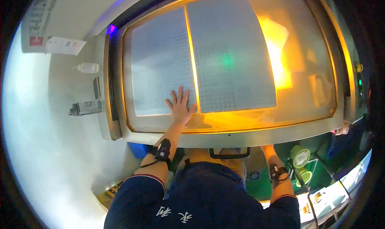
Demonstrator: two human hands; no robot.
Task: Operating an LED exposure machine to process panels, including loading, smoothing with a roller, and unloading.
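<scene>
My left hand [181, 108] lies flat with its fingers spread, on the lower right part of the left grey panel [160, 56]. A second grey panel [232, 72] is beside it, with a thin bright yellow gap between the two. Both are in a large framed bed [240, 137], seemingly under a clear sheet, glowing yellow at the right. At the front edge of the frame is my right hand [268, 148]; the frame hides its fingers, so what it touches does not show. A black handle [229, 155] sits on the front side, left of that hand.
Left of the bed, a white squeeze bottle [88, 67], a dark flat object [96, 88] and a clear dark-capped bottle [86, 108] lie on a pale surface. A paper tag [66, 46] is farther back. Green round fans [300, 157] stand at the lower right.
</scene>
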